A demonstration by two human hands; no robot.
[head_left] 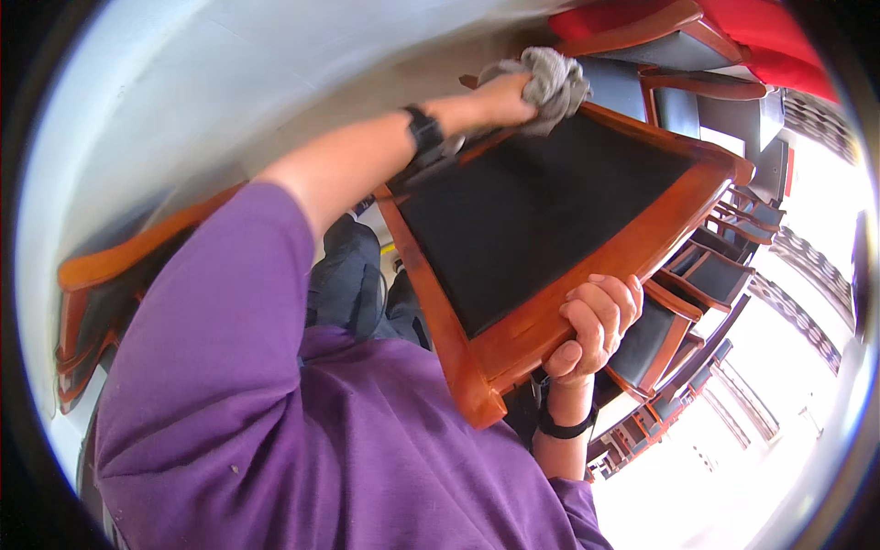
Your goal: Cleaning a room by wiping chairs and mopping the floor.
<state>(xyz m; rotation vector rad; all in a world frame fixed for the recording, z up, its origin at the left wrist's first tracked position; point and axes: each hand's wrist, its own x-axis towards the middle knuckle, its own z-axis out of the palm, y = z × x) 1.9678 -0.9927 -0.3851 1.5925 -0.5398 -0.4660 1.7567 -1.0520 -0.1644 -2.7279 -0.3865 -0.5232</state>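
Note:
A reddish-brown wooden chair [509, 353] with a black panel is tilted up in front of me. My left hand [506, 99] is closed on a bunched grey cloth [559, 81] at the chair's far edge. Whether the cloth presses on the wood or hangs just over it, I cannot tell. My right hand [598, 323] grips the near right rail of the chair's frame, its fingers curled over the wood. The chair's lower parts are mostly hidden.
A pale wall [211, 101] runs along the left. Another wooden chair [119, 261] stands close beside my left arm. Beyond the held chair are more dark-seated chairs [674, 50] and red cloth [779, 41]. Several chairs [720, 275] line the right side.

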